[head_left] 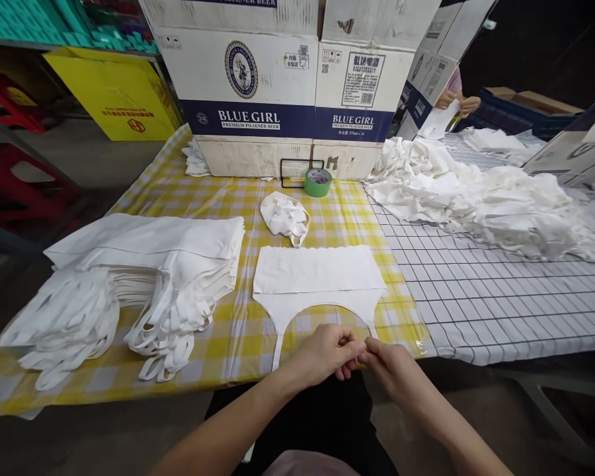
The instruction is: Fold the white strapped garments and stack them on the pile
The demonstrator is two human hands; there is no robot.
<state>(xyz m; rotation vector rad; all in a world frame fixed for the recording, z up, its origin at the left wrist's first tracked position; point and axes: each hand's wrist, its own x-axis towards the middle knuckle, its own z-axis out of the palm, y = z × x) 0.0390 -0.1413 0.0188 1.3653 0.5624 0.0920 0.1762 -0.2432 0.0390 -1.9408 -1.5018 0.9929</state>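
A white strappy camisole top (320, 271) lies flat on the yellow checked cloth in front of me, its straps pointing towards me. My left hand (331, 352) and my right hand (387, 360) meet at the near table edge, fingertips pinched together. The top's right strap runs down into them, and its end is hidden by my fingers. The left strap (277, 350) hangs loose over the edge. Left of this top is a thick stack of similar white tops (149, 238), straps bunched towards me. A crumpled white garment (283, 215) rests just beyond the flat one.
Large Blue Girl beer cartons (258, 79) stand at the back, with a green tape roll (318, 183) and a black wire frame (292, 173) before them. A heap of white garments (476, 192) covers part of the grid-patterned cloth (456, 297). Another person's hands (456, 102) hold white fabric behind.
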